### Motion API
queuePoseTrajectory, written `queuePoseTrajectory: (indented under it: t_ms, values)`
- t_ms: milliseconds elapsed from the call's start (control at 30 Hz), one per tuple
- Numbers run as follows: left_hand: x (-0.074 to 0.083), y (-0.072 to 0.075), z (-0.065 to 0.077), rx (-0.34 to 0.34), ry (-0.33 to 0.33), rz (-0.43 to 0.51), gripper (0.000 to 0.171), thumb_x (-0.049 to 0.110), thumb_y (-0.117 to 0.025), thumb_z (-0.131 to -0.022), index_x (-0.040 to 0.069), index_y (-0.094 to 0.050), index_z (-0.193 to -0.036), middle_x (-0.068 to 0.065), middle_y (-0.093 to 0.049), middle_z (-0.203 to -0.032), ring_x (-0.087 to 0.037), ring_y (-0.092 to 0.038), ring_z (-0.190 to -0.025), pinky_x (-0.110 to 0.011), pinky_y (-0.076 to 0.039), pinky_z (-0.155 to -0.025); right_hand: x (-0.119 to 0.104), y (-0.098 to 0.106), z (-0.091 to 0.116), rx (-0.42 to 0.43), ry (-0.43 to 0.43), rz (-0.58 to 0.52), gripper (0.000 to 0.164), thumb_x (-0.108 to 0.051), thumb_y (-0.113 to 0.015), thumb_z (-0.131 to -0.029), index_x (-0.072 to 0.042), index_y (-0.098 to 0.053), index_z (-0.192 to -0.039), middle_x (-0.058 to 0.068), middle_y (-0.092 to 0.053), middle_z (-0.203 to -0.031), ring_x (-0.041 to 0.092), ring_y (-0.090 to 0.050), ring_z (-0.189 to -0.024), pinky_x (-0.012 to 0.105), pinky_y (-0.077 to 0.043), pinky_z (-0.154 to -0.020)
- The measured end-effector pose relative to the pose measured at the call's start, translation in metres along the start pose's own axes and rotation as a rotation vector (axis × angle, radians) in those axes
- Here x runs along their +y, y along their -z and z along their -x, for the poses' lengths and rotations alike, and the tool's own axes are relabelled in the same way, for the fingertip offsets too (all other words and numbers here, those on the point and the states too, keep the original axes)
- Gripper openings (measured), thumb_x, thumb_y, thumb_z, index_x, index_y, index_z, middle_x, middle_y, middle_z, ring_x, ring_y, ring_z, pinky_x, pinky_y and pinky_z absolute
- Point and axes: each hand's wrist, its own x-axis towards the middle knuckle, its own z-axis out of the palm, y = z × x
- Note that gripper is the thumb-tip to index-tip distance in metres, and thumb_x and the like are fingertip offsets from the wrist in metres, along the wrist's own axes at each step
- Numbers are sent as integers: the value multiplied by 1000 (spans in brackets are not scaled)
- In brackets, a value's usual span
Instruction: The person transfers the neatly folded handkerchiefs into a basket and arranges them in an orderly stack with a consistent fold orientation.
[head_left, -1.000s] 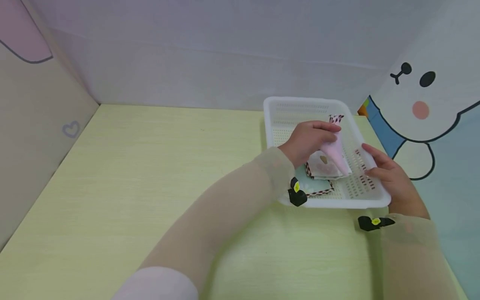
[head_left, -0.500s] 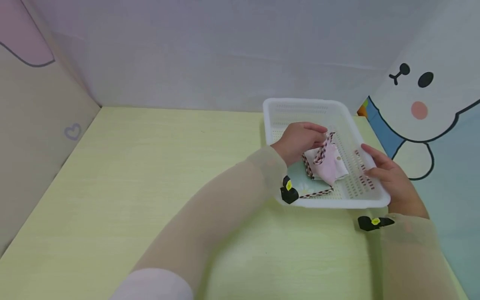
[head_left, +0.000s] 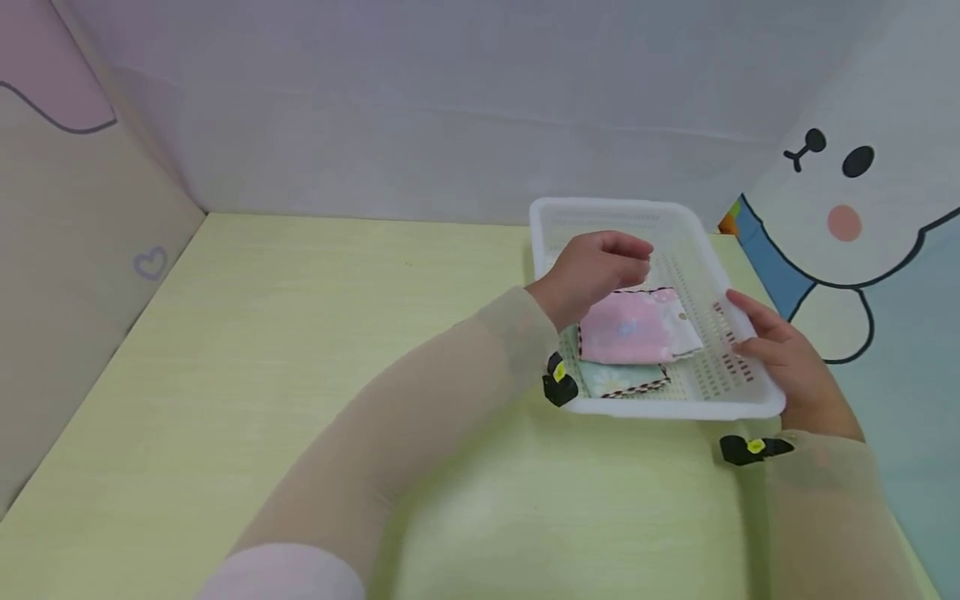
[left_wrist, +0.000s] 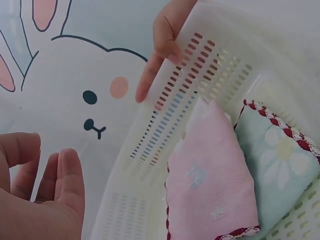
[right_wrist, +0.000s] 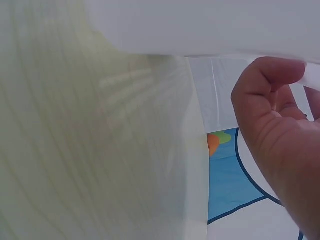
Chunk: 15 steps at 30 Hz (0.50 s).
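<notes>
A white perforated plastic basket stands at the table's right side, gripped at its right wall by my right hand. Thumb and fingers lie on opposite sides of that wall in the left wrist view. Inside the basket, a folded pink towel with dark-red-and-white stitched edging lies over a white patterned cloth. A pale green towel with a white flower shows beside it. My left hand hovers above the pink towel, fingers loosely bent and holding nothing; its thumb and fingertips are apart in the left wrist view.
The pale yellow-green tabletop stretches left of the basket. A pale wall cloth rises behind, and a rabbit-printed sheet stands at the right, close to my right hand. Black wrist straps show at both sleeves.
My left hand has let go of the pink towel and moved slightly left. The towel was pinched upright, then dropped, and now lies flat on the pile. My right hand stays on the basket.
</notes>
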Motion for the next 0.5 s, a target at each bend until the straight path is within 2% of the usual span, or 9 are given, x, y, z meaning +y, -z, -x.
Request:
queuePoseTrajectory:
  t_ms: [200, 500]
  values:
    - [-2, 5, 4, -32, -2, -58, 19, 9, -72, -96, 18, -72, -112, 8, -70, -109, -15, -69, -99, -30, -52, -89, 0, 0, 2, 14, -2, -19, 71, -1, -60, -103, -35, -36, -161, -1, -24, -163, 11, -63, -111, 38, -61, -81]
    - [0, 14, 16, -54, 6, -103, 19, 14, -72, -98, 18, -71, -116, 8, -69, -111, -15, -70, -96, -31, -52, -91, 0, 3, 3, 27, -20, -23, 72, -3, -61, -103, -37, -35, -161, -3, -20, -165, 10, -60, -112, 38, -61, -81]
